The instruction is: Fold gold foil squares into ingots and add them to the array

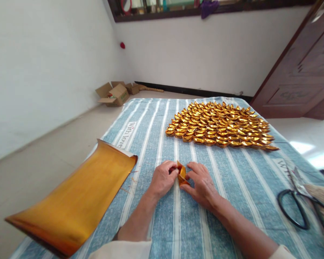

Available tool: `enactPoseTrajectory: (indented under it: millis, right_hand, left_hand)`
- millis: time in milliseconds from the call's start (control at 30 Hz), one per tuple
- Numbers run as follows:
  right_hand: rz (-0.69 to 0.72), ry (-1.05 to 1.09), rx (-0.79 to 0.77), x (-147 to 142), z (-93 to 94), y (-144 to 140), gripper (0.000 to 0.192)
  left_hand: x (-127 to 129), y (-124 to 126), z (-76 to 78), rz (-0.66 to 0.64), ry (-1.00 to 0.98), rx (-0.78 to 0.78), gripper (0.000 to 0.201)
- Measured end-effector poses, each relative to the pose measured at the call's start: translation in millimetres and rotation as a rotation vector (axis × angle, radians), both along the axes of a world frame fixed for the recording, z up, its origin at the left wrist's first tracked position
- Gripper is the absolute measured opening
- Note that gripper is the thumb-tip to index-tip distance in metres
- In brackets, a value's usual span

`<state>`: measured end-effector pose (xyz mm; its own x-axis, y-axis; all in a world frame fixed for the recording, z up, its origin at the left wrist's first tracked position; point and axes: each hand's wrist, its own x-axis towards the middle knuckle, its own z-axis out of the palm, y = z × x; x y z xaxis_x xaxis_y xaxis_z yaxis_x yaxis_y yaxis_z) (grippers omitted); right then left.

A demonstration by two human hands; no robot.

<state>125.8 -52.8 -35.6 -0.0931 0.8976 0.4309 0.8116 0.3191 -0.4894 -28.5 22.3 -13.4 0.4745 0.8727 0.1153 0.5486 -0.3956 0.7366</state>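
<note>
While the wall (183, 54) is closing off the far side, the table, under a striped cloth (232, 172), is filling the middle of the view. A door (291, 79) is leaning into view at the upper right. On the left, a gold sheet (75, 194) is taking up the near part of the table, its ends curling and its near left corner reaching beyond the cloth. Rows of gold boats (218, 126) are blocking much of the far right half of the cloth, lying close together beyond the right hand (201, 181). An open carton (116, 95) is standing on the floor past the far left corner. At the right edge, scissors (301, 189) are lying with their black handles toward the person and their blades pointing away.

Both hands are working near the middle of the cloth. The left hand (163, 178) is pinching the piece's left side between thumb and fingertips, partly covering it. The right hand is curving around the opposite side, thumb and forefinger slightly parted and gripping the near right end.

Between them, the small gold piece (182, 173) is sitting partly folded. Its long axis is running mostly away from the person, slanting leftward, with a pointed tip facing the boats' side of the table.
</note>
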Motion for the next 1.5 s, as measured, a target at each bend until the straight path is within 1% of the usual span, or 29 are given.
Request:
enactPoseTrajectory:
  millis: [67,167,300,367,433,500,600,667,767,833,900,967,1067,1167,1333,1500]
  right_hand:
    - [0.014,0.023,-0.002,0,-0.6,-1,0.015]
    - [0.042,0.08,0.01,0,-3.6,-1,0.012]
    - [0.06,0.16,0.086,1,-6.6,0,0.007]
    - [0.083,0.2,0.121,2,-5.1,0,0.005]
    - [0.117,0.219,0.154,2,-1.2,0,0.004]
    - [0.148,0.191,0.192,3,3.7,-1,0.006]
    - [0.172,0.081,0.267,2,9.9,-3,0.01]
    - [0.19,0.001,0.328,2,12.6,-6,0.013]
    - [0.237,-0.084,0.385,2,15.5,-8,0.015]
    - [0.254,-0.098,0.385,2,16.8,-9,0.017]
    - [0.237,-0.093,0.373,2,17.1,-9,0.019]
    - [0.196,-0.079,0.356,1,16.2,-9,0.018]
    - [0.117,-0.002,0.342,0,14.0,-9,0.012]
    - [0.098,0.122,0.336,0,13.1,-9,0.006]
    - [0.081,0.328,0.243,2,13.9,-10,0.007]
    - [0.03,0.458,0.145,-1,12.6,-10,0.01]
  left_hand:
    - [0,-1,-0.8,0.034,-0.031,-0.031,0.016]
    - [1,-3,-0.3,0.047,-0.075,-0.092,0.015]
    - [1,-4,2.8,0.101,-0.132,-0.169,0.011]
    - [1,-5,4.9,0.123,-0.154,-0.237,0.01]
    - [1,-6,7.3,0.132,-0.152,-0.321,0.014]
    - [1,-7,9.7,0.15,-0.133,-0.402,0.019]
    - [3,-9,13.3,0.176,-0.105,-0.521,0.024]
    - [4,-11,16.1,0.184,-0.119,-0.618,0.028]
    - [6,-15,20.4,0.165,-0.212,-0.774,0.032]
    - [7,-16,21.9,0.141,-0.311,-0.85,0.034]
    - [7,-17,21.1,0.114,-0.426,-0.9,0.036]
    - [7,-17,18.6,0.102,-0.511,-0.933,0.036]
    - [8,-17,14.3,0.12,-0.566,-0.959,0.036]
    - [8,-17,12.6,0.135,-0.629,-0.987,0.037]
    - [8,-19,12.9,0.147,-0.674,-0.996,0.036]
    - [9,-19,12.3,0.175,-0.688,-0.98,0.027]
